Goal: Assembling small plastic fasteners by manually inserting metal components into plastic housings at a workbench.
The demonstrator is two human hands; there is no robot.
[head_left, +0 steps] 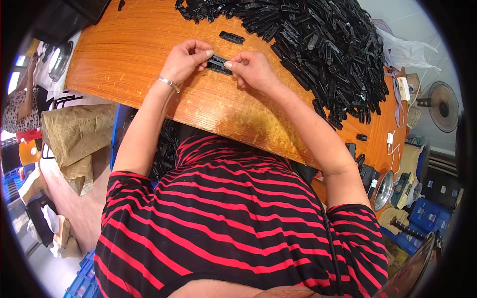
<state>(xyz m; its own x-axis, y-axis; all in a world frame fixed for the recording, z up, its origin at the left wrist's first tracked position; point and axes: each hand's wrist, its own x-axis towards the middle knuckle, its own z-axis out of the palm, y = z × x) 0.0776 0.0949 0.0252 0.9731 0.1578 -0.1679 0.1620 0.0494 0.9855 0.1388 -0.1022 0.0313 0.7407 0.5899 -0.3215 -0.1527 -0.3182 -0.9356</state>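
Note:
Between both hands, just above the wooden table [144, 44], is a small black ridged plastic part [217, 61]; its exact kind is hard to make out. My left hand [188, 58] pinches its left end between thumb and fingers. At the other end my right hand [252, 68] grips it the same way. A dark strip under the held part may be a second piece. Just beyond my hands lies a similar loose black plastic part [232, 37]. A large heap of such black parts [318, 44] covers the far right of the table.
A blue crate [118, 130] with black parts stands below the table's left edge, by brown wrapping paper [74, 134]. To the right are a fan [442, 106], a white cable [392, 146] and a round metal dish [384, 190]. Another person [22, 107] is at the far left.

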